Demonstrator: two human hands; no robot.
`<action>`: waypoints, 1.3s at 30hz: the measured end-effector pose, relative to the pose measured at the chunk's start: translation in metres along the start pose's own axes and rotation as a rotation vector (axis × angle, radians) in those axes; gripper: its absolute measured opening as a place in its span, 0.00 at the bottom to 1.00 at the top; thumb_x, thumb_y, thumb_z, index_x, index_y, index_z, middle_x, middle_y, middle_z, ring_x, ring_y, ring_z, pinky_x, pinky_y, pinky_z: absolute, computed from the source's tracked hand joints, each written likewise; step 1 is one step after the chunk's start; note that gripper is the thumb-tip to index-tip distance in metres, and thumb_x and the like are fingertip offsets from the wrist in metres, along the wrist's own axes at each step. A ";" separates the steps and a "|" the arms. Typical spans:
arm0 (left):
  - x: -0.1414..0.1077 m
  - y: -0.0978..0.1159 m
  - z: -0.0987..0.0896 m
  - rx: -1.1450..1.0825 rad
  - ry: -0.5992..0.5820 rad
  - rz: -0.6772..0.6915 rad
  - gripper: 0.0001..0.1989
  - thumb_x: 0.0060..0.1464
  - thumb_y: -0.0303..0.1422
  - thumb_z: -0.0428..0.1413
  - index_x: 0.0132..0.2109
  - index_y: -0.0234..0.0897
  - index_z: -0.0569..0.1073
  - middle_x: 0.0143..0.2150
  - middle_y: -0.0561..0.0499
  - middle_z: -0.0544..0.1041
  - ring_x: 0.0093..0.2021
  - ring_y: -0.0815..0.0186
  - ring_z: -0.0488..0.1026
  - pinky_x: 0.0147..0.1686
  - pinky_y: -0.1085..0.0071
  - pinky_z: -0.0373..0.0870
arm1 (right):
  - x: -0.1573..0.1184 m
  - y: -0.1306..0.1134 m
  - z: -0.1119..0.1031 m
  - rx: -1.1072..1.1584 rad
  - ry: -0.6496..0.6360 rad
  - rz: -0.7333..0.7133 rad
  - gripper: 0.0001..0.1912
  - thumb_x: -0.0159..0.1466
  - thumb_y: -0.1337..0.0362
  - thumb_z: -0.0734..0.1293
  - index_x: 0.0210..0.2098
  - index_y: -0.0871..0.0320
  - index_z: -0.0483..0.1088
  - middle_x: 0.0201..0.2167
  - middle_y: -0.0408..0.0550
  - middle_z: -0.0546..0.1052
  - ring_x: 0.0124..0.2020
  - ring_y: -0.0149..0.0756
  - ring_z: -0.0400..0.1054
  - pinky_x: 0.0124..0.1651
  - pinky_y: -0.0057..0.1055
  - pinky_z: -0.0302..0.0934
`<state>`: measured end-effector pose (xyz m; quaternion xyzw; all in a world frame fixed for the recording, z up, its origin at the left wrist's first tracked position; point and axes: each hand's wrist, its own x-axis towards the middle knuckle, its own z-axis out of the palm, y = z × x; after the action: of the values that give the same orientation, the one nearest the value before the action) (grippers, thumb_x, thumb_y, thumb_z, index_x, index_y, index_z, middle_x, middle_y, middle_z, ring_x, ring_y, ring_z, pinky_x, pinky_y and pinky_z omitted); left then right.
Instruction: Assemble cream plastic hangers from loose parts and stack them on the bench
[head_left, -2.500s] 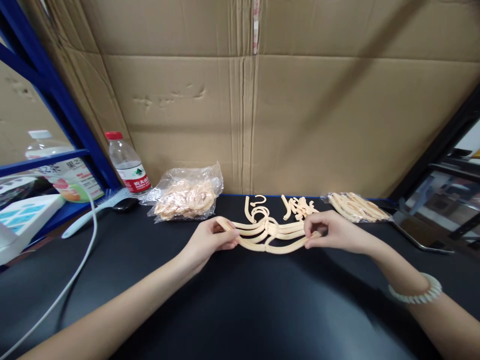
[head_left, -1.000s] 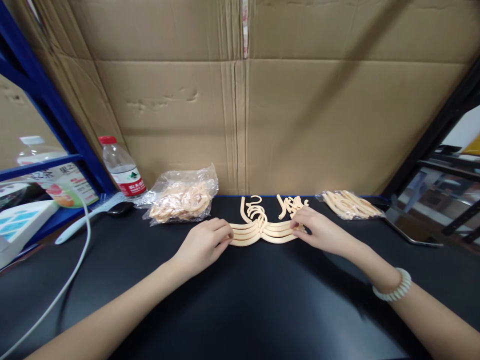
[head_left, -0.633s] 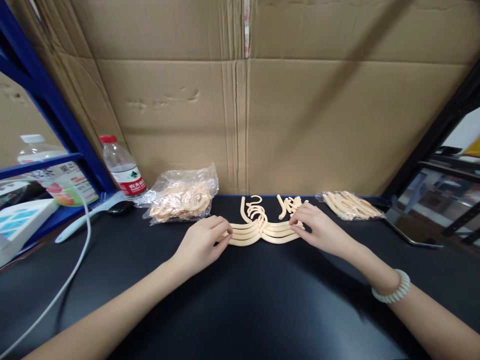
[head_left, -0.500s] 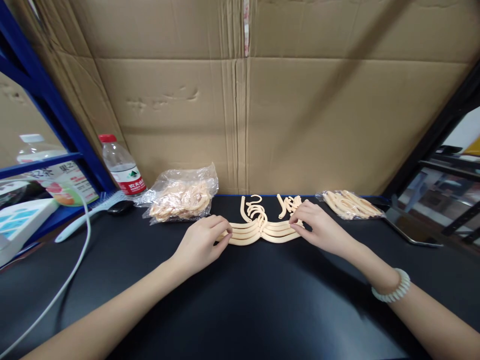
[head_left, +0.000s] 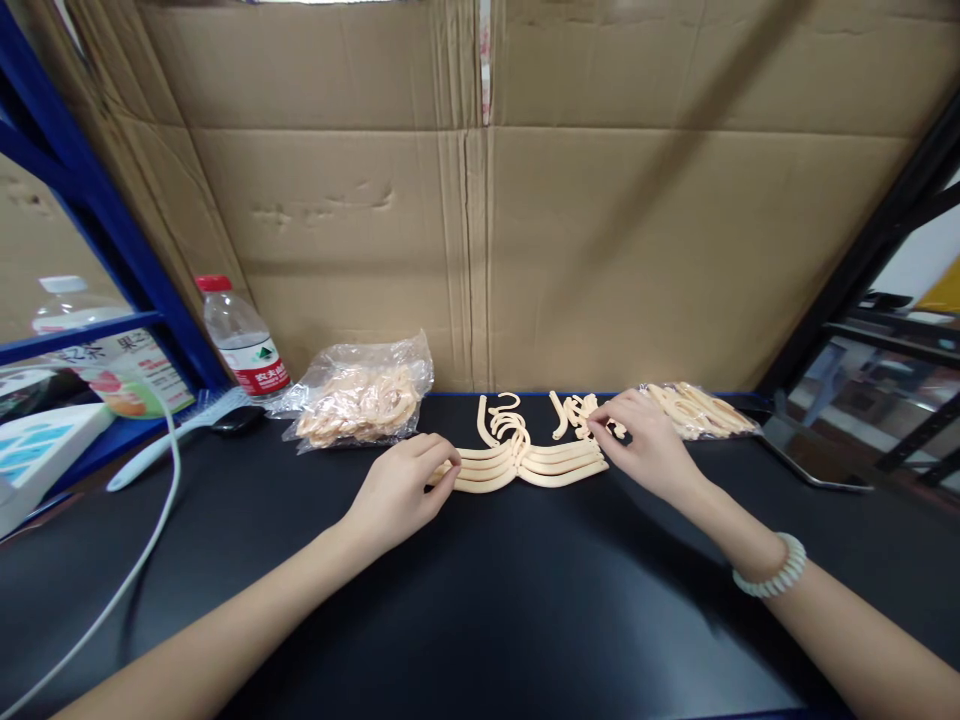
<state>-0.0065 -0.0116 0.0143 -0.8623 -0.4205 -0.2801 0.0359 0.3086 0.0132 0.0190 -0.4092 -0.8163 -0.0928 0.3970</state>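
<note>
Curved beige strips [head_left: 555, 466], dull and rod-like, lie side by side on the black table in a wing-like shape, meeting in the middle. My left hand [head_left: 405, 482] pinches the left ends of the strips, and its fingers cover those ends. Beyond the right ends, my right hand [head_left: 646, 438] is by a heap of small beige pieces [head_left: 579, 412]. Its thumb and forefinger are pressed together; whatever is between them cannot be made out. Above the middle, thin beige curved pieces [head_left: 512, 425] form arcs, beside one longer bent strip [head_left: 484, 420].
A clear bag of beige pieces [head_left: 364, 400] lies at the left, and another bag [head_left: 701, 408] is behind my right hand. A red-capped bottle [head_left: 244, 340], a light-blue handled brush [head_left: 176, 435] and a white cable [head_left: 154, 540] are left. A dark flat device [head_left: 814, 455] lies right. Cardboard [head_left: 337, 220] stands behind.
My right hand has moved off the right ends of the strips, slightly up toward the small heap, leaving those ends uncovered. The left hand stays on the left ends. The view shifted slightly.
</note>
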 end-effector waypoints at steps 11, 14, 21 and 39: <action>0.026 -0.007 -0.001 -0.072 -0.076 -0.113 0.08 0.56 0.29 0.48 0.37 0.37 0.72 0.36 0.50 0.75 0.37 0.63 0.73 0.38 0.69 0.67 | 0.004 0.027 0.013 0.003 -0.133 0.089 0.07 0.61 0.71 0.63 0.32 0.57 0.72 0.29 0.47 0.76 0.35 0.40 0.66 0.38 0.33 0.61; 0.045 -0.012 0.003 -0.023 -0.131 -0.172 0.07 0.55 0.28 0.51 0.35 0.36 0.73 0.34 0.50 0.76 0.34 0.64 0.73 0.36 0.69 0.68 | 0.013 0.028 0.021 -0.027 -0.202 0.096 0.07 0.61 0.72 0.63 0.32 0.57 0.73 0.28 0.47 0.76 0.35 0.39 0.67 0.39 0.32 0.61; 0.089 -0.020 0.033 0.115 -0.286 -0.356 0.12 0.60 0.36 0.54 0.47 0.33 0.71 0.46 0.46 0.74 0.43 0.62 0.73 0.43 0.59 0.72 | 0.059 0.015 0.053 -0.120 -0.458 0.086 0.08 0.64 0.72 0.64 0.40 0.59 0.73 0.31 0.44 0.77 0.33 0.32 0.70 0.38 0.29 0.64; 0.102 -0.028 0.045 0.171 -0.250 -0.574 0.16 0.60 0.35 0.55 0.53 0.34 0.68 0.51 0.44 0.71 0.47 0.59 0.72 0.44 0.57 0.72 | 0.112 -0.009 0.109 -0.219 -0.639 0.002 0.15 0.67 0.60 0.64 0.50 0.60 0.67 0.49 0.52 0.71 0.45 0.39 0.69 0.46 0.41 0.67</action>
<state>0.0431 0.0911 0.0240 -0.7301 -0.6696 -0.1343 -0.0242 0.2002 0.1253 0.0286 -0.4586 -0.8843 -0.0466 0.0746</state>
